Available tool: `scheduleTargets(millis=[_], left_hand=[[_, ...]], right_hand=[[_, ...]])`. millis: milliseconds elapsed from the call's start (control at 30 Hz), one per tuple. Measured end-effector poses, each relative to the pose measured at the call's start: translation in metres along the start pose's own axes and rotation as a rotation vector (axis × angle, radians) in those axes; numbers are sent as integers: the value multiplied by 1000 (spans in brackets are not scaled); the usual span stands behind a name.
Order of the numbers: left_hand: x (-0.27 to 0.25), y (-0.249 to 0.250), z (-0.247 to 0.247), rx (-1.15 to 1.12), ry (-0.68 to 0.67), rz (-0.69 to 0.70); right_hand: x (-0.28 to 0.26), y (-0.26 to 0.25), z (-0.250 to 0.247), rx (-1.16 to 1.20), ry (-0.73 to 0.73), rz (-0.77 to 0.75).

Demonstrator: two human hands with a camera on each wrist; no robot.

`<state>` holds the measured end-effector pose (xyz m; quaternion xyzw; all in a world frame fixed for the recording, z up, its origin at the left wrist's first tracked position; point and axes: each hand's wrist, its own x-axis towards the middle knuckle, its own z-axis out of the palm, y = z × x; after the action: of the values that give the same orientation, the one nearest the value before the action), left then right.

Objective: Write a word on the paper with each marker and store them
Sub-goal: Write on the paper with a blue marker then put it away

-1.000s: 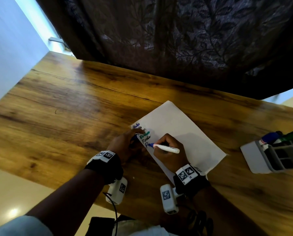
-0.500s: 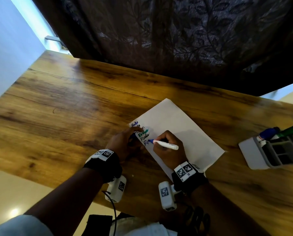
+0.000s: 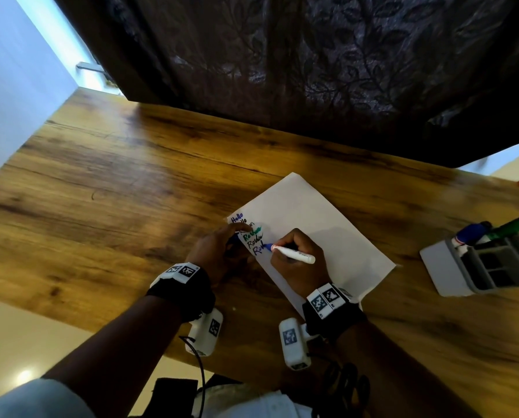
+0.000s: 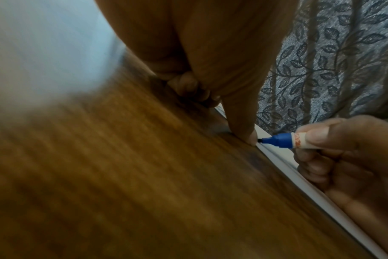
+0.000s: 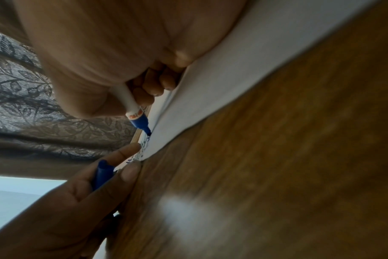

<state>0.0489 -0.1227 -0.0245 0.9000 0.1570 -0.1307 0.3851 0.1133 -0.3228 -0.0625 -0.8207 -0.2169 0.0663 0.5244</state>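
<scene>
The left hand (image 3: 219,251) covers part of the words at the paper's (image 3: 318,218) left edge; the cap (image 5: 102,172) it holds shows only partly between its fingers; the holder (image 3: 490,263) is cut by the head view's right edge; both wrist views blur the tabletop (image 4: 122,192).

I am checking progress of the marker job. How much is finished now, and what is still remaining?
Done: several words in blue, black and green stand on the paper, and two capped markers sit in the grey holder. In hand: the right hand writes a blue word with the blue marker; the left hand holds its blue cap and pins the paper. Left: finish the word, cap, store.
</scene>
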Motion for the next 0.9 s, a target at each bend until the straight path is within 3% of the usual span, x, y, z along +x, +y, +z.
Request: scheduleTargets(millis=[900], left_hand=[[2,-3,0,-30,-12,-7]], right_hand=[[2,-2,-1,17,31,10]])
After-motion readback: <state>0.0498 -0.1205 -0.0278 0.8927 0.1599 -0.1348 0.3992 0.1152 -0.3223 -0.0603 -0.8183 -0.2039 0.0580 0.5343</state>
